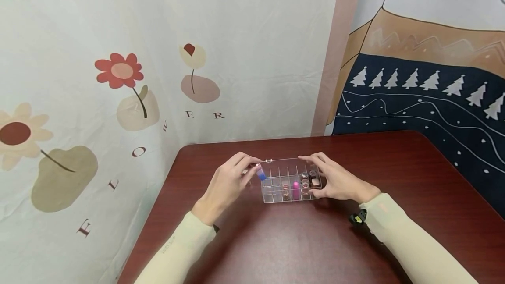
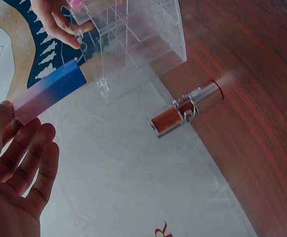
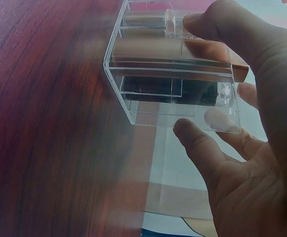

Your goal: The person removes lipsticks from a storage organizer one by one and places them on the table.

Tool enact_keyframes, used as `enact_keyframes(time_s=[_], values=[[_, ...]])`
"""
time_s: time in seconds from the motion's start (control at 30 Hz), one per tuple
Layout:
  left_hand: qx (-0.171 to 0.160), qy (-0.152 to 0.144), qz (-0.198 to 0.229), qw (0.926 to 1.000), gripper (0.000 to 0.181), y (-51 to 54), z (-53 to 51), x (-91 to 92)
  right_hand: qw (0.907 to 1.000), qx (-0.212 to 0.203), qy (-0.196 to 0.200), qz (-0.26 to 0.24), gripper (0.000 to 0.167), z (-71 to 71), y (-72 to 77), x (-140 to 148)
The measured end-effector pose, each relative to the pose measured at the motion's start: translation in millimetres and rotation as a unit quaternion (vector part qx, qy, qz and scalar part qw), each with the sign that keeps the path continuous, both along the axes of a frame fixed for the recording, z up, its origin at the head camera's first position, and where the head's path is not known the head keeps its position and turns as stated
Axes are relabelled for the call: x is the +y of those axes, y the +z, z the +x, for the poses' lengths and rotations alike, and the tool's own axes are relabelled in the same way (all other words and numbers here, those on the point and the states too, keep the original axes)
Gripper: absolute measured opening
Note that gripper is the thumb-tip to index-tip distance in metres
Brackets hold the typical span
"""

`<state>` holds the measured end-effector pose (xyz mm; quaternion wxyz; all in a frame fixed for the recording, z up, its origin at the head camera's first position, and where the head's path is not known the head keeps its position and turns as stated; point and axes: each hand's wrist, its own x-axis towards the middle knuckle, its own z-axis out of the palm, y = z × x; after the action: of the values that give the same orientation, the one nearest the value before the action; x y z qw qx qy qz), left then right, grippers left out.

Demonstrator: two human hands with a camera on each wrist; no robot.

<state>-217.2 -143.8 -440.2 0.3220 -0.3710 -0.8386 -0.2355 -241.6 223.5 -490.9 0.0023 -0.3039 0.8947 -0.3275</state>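
My left hand (image 1: 225, 183) pinches a square-sided lipstick tube (image 2: 50, 92), pink fading to blue, between thumb and fingertips. It holds the tube over the left end of a clear, divided lipstick organizer (image 1: 272, 197). At the organizer's other end, my right hand (image 1: 341, 181) grips it, thumb at the front and fingers around the side and back. Several tubes stand in its right compartments, among them a magenta one (image 1: 296, 190) and a dark one (image 3: 173, 90). In the left wrist view, a clear lip gloss tube (image 2: 185, 109) with orange-red colour stands beside the organizer.
The organizer stands on a reddish-brown wooden table (image 1: 276, 240). Behind the table hang a pale flower-printed cloth (image 1: 256, 56) and a dark blue tree-printed cloth (image 1: 394, 117). A dark band (image 1: 358, 218) is at my right wrist.
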Motion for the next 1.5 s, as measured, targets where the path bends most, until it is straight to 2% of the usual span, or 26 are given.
enact_keyframes(time_s=[0.3,0.63,0.9,1.5], values=[[-0.005,0.042,0.005,0.9991,0.016,0.1,-1.1,-15.3,1.0000,0.008,0.002,-0.002,0.110,-0.1,-0.7,1],[-0.007,0.067,0.014,0.9977,0.017,-3.6,-4.7,-34.3,0.9995,0.030,0.009,-0.007,0.109,-1.5,-3.3,1],[0.004,0.082,0.019,0.9965,0.018,-8.5,-7.5,-50.2,0.9996,0.023,0.010,-0.014,0.108,-1.9,-4.3,1],[-0.038,0.111,0.004,0.9931,0.014,-24.8,-14.4,-73.0,0.9997,0.020,0.007,-0.010,0.110,-1.7,-4.5,1]])
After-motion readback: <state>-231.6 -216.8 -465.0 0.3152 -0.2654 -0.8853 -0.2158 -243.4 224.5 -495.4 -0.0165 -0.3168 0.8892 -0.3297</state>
